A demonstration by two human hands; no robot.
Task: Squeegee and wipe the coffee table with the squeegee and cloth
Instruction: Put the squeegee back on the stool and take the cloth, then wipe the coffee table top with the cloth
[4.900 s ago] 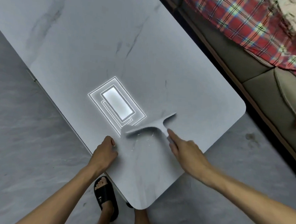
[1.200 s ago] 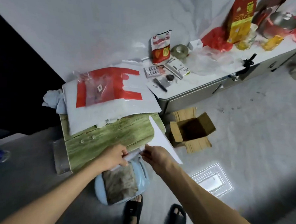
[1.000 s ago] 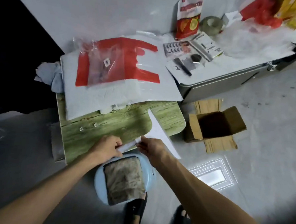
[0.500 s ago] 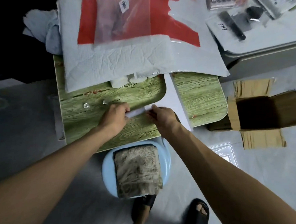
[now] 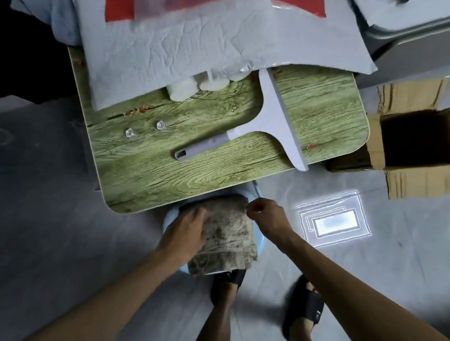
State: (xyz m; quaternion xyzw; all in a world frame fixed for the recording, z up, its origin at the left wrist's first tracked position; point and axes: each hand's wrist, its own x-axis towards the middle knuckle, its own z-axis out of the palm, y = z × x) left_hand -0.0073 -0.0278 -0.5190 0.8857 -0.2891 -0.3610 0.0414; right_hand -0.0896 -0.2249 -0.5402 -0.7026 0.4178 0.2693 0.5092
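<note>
The white squeegee (image 5: 271, 120) lies flat and free on the green wood-patterned side table (image 5: 192, 174), its handle pointing left and its blade tip over the table's right front edge. Below the table's front edge a dirty beige cloth (image 5: 228, 238) rests folded on a light blue stool (image 5: 169, 218). My left hand (image 5: 187, 228) is laid over the cloth's left side with the fingers curled on it. My right hand (image 5: 265, 216) pinches the cloth's upper right corner. The coffee table is out of view.
A crumpled grey sheet with a red bag (image 5: 186, 38) covers the back of the green table, over white cups (image 5: 197, 85). Two glass beads (image 5: 160, 125) sit on the wood. An open cardboard box (image 5: 415, 143) stands right, a grey cabinet (image 5: 420, 50) behind it. My sandalled feet (image 5: 305, 310) stand below.
Both hands let go of the squeegee, which now lies on the green table. They dropped to the cloth on the blue stool and took hold of it.
</note>
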